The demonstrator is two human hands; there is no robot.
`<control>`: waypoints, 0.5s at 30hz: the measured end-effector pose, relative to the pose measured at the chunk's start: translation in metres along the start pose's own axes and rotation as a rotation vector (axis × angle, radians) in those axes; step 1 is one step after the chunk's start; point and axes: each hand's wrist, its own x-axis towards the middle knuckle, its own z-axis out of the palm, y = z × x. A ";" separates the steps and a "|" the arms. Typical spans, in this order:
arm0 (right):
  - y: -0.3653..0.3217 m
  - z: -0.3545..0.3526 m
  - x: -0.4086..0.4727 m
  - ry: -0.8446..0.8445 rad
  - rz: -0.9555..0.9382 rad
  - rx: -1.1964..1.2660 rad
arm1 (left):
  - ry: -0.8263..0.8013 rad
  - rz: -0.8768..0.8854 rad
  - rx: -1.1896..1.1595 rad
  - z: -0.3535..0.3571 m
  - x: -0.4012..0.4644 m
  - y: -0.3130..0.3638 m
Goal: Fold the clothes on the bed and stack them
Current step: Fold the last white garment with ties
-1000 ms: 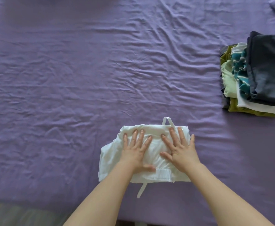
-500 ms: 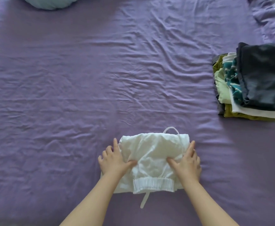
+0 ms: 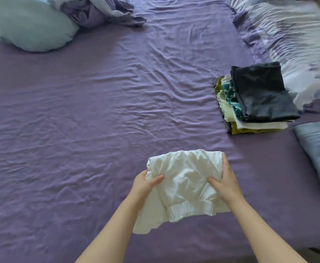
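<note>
A pale blue pillow [image 3: 30, 25] sits far left on the purple bed [image 3: 98, 111]. Your left hand [image 3: 146, 185] and right hand [image 3: 225, 179] pinch the folded white clothes [image 3: 185, 179] by the sides. The stack [image 3: 254, 99] sits to the right.

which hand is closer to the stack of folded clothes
Right. The right hand grips the white garment's edge on the side facing the stack; the left hand grips the opposite edge, farther away.
</note>
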 end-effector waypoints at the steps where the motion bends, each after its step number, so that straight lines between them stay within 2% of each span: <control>1: -0.005 -0.015 -0.003 0.011 -0.002 0.012 | -0.026 0.015 -0.005 0.007 -0.006 0.011; 7: -0.026 -0.116 -0.022 0.136 -0.059 -0.062 | -0.189 0.117 0.017 0.063 -0.045 0.075; 15: -0.011 -0.251 -0.033 0.282 -0.079 -0.008 | -0.254 0.223 0.097 0.182 -0.085 0.134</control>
